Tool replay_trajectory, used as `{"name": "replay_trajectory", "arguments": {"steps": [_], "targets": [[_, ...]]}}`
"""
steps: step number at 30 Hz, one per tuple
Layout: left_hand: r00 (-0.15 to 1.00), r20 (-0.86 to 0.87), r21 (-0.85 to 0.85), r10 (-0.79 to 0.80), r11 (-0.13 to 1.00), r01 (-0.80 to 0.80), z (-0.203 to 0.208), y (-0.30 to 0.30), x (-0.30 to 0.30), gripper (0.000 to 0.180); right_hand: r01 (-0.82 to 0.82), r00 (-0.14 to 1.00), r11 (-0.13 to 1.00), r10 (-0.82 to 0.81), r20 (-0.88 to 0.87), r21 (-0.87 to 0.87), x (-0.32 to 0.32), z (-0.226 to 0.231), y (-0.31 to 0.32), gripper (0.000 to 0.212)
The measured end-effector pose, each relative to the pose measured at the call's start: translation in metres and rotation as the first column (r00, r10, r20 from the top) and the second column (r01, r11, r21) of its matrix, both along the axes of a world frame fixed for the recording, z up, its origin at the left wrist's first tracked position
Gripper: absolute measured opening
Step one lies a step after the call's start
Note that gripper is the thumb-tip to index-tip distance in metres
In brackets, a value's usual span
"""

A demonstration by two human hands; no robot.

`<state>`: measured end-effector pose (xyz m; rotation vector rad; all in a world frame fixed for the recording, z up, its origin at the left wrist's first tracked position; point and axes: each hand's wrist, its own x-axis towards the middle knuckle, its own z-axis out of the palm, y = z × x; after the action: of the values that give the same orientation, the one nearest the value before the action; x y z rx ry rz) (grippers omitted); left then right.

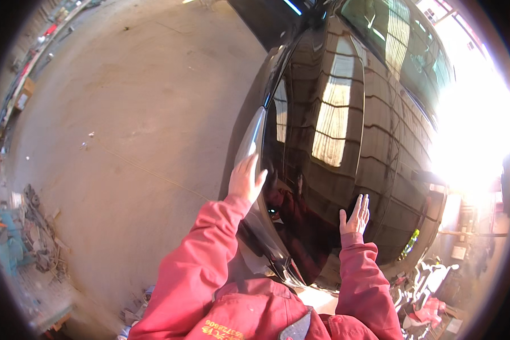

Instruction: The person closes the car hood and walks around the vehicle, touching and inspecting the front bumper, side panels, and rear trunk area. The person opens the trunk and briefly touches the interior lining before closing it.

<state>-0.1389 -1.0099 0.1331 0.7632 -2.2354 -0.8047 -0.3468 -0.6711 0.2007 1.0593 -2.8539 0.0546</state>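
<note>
Black hood (328,175) lies under right hand (355,217), headlight (256,133) under left hand (245,179)

The dusty brown floor (141,102) spread widest toward ten o'clock. Small pale scraps (86,144) lay near nine, a tangled heap of debris (42,233) between eight and nine; a glossy dark car (335,190) stood toward two.

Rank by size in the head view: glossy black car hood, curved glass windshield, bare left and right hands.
1. Glossy black hood
2. Curved glass windshield
3. Left hand, right hand: too alike to rank
</note>
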Motion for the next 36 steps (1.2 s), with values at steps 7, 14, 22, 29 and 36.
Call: {"name": "replay_trajectory", "arguments": {"steps": [7,14,22,29,36], "targets": [[0.978,0.208,0.055,0.019,0.998,-0.032,-0.016,-0.09,-0.156,0.082,0.079,0.996,0.996,-0.078,-0.051,0.032,0.003,-0.019,-0.01,0.097],[0.98,0.189,0.009,0.067,0.998,-0.07,-0.021,-0.115,-0.205,0.088,0.113,0.993,0.993,-0.113,-0.021,0.016,0.004,-0.02,-0.021,0.101],[0.985,0.13,0.036,-0.115,0.993,0.111,-0.009,-0.089,-0.155,0.093,0.113,0.994,0.994,-0.113,0.01,0.005,0.008,-0.014,-0.029,0.099],[0.985,0.171,0.022,-0.035,0.999,0.032,-0.017,-0.094,-0.164,0.095,0.112,0.994,0.994,-0.112,0.019,0.005,0.01,-0.013,-0.035,0.092],[0.971,0.199,0.087,-0.133,0.989,0.118,-0.021,-0.062,-0.114,0.099,0.112,0.994,0.994,-0.112,0.017,-0.007,0.01,-0.013,-0.038,0.089]]}}
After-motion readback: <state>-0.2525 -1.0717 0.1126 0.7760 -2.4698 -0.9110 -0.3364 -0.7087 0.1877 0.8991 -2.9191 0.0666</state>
